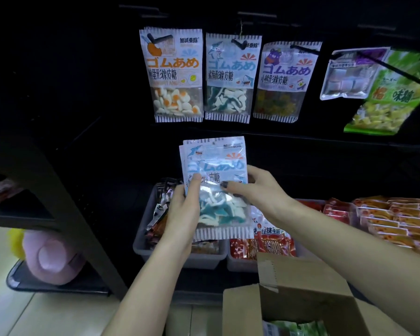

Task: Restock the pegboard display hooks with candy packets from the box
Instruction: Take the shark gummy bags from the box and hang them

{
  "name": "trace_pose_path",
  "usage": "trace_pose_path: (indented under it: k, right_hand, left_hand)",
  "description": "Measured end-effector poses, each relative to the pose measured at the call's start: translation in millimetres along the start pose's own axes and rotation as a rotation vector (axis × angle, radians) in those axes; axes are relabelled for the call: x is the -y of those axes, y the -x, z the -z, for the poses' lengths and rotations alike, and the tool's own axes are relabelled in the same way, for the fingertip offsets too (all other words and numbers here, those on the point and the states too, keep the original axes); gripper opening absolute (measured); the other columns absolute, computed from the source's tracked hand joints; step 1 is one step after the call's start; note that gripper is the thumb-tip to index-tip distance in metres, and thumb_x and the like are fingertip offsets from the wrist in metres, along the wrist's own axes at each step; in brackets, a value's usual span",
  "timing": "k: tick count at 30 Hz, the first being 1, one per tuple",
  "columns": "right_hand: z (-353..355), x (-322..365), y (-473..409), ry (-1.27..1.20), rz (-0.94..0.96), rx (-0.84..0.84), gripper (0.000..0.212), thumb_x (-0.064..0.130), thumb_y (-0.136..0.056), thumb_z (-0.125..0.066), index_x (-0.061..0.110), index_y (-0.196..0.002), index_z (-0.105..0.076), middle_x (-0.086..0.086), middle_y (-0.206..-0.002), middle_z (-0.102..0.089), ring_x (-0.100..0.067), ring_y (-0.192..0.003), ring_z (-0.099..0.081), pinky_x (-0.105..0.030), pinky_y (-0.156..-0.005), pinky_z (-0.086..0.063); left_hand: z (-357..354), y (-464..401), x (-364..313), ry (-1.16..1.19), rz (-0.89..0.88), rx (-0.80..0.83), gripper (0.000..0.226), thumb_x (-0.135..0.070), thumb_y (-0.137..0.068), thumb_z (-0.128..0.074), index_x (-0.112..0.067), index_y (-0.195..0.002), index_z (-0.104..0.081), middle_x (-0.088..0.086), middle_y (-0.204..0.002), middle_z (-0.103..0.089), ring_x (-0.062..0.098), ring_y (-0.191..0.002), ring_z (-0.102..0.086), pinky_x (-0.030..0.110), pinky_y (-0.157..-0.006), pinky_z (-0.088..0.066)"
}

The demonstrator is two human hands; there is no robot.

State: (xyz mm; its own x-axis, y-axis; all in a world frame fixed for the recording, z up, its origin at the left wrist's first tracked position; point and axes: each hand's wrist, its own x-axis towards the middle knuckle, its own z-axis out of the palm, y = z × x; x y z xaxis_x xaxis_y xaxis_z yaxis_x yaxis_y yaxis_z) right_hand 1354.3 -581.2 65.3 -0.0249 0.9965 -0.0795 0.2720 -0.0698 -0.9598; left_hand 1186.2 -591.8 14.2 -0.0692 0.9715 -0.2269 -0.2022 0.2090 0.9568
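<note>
Left hand (183, 209) grips shark candy packets (216, 180) upright, approx. below matching shark hook (238, 43); right hand (250, 187) fingers pinch front packet, likely separating it for hanging.

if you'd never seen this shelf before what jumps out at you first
First, the shark gummy packets held up at centre frame, gripped by the left hand and the right hand. Just above hang three bright packets in a row on hooks: egg gummies, matching shark gummies and bear gummies. The open cardboard box sits at lower right.
</note>
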Motion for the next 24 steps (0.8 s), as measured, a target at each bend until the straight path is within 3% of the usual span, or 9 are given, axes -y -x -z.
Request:
trace_pose_path:
  k: [2,5,7,9,11,13,16,20,24]
  right_hand:
    - [3.8,-4.3,-0.6,-0.058,-0.041,-0.007,0.019,0.014,-0.092,-0.076,0.01,-0.109,-0.071,-0.012,-0.105,-0.077,-0.03,-0.097,-0.076,-0.047,-0.086,-0.063]
    - [6.4,-2.0,0.2,-0.143,-0.039,-0.02,0.019,0.009,-0.094,-0.072,0.01,-0.113,-0.069,-0.015,-0.108,-0.077,-0.032,-0.098,-0.076,-0.05,-0.09,-0.062]
    - [5.4,2.8,0.5,-0.172,-0.001,-0.042,0.023,0.005,-0.094,-0.07,0.014,-0.115,-0.07,-0.011,-0.11,-0.077,-0.032,-0.102,-0.074,-0.053,-0.096,-0.059]
    - [3.1,8.0,0.3,-0.204,0.023,-0.059,0.028,0.003,-0.095,-0.068,0.016,-0.119,-0.069,-0.008,-0.114,-0.077,-0.033,-0.108,-0.072,-0.055,-0.101,-0.056]
    - [1.0,15.6,-0.1,-0.234,0.042,-0.085,0.029,0.001,-0.096,-0.066,0.016,-0.12,-0.068,-0.008,-0.115,-0.077,-0.034,-0.108,-0.073,-0.056,-0.098,-0.057]
    - [2.5,28.9,-0.8,-0.273,0.073,-0.13,0.028,-0.001,-0.096,-0.064,0.017,-0.117,-0.067,-0.008,-0.115,-0.077,-0.031,-0.102,-0.076,-0.054,-0.091,-0.06]
    - [13.4,53.4,-2.6,-0.333,0.127,-0.187,0.027,-0.005,-0.093,-0.064,0.016,-0.111,-0.066,-0.012,-0.114,-0.077,-0.035,-0.095,-0.077,-0.051,-0.079,-0.063]
    - [20.7,78.7,-5.2,-0.33,0.256,-0.241,0.027,0.003,-0.08,-0.073,0.014,-0.104,-0.07,-0.021,-0.114,-0.073,-0.052,-0.109,-0.067,-0.073,-0.091,-0.051]
    - [16.4,92.9,-5.3,-0.34,0.31,-0.231,0.024,0.003,-0.077,-0.072,0.016,-0.097,-0.072,-0.023,-0.115,-0.072,-0.055,-0.111,-0.063,-0.077,-0.093,-0.046]
  left_hand:
    - [3.1,-1.2,-0.6,0.001,0.009,0.026,0.109,-0.105,-0.055,-0.058,-0.047,-0.147,-0.046,-0.001,-0.155,-0.054,0.025,-0.139,-0.057,0.055,-0.115,-0.045]
    - [5.3,2.5,-3.3,0.001,-0.037,0.03,0.103,-0.098,-0.067,-0.058,-0.034,-0.147,-0.05,-0.001,-0.151,-0.058,0.022,-0.136,-0.059,0.055,-0.114,-0.046]
    - [5.4,7.5,-10.8,-0.01,-0.07,-0.016,0.078,-0.083,-0.086,-0.056,-0.026,-0.14,-0.056,-0.003,-0.137,-0.068,0.018,-0.124,-0.067,0.049,-0.108,-0.052]
    - [6.4,6.9,-13.2,-0.015,-0.094,-0.07,0.04,-0.059,-0.104,-0.051,-0.026,-0.123,-0.063,-0.003,-0.118,-0.076,0.016,-0.108,-0.073,0.04,-0.091,-0.057]
    - [9.8,6.0,-14.1,-0.023,-0.121,-0.118,0.026,-0.047,-0.109,-0.049,-0.028,-0.114,-0.065,-0.004,-0.112,-0.075,0.016,-0.105,-0.072,0.038,-0.088,-0.057]
    - [13.7,6.1,-15.5,-0.028,-0.155,-0.155,0.022,-0.045,-0.109,-0.048,-0.029,-0.109,-0.064,-0.004,-0.11,-0.072,0.016,-0.104,-0.069,0.039,-0.092,-0.056]
    - [18.1,8.3,-17.2,-0.024,-0.175,-0.194,0.023,-0.045,-0.109,-0.048,-0.028,-0.106,-0.062,0.0,-0.104,-0.07,0.017,-0.096,-0.066,0.039,-0.086,-0.054]
    - [20.2,8.8,-18.8,-0.034,-0.187,-0.202,0.026,-0.044,-0.109,-0.048,-0.023,-0.108,-0.063,0.005,-0.101,-0.07,0.017,-0.089,-0.065,0.04,-0.081,-0.055]
    - [19.9,8.6,-17.7,-0.027,-0.17,-0.199,0.025,-0.045,-0.109,-0.049,-0.024,-0.108,-0.063,0.006,-0.106,-0.073,0.026,-0.098,-0.072,0.044,-0.083,-0.059]
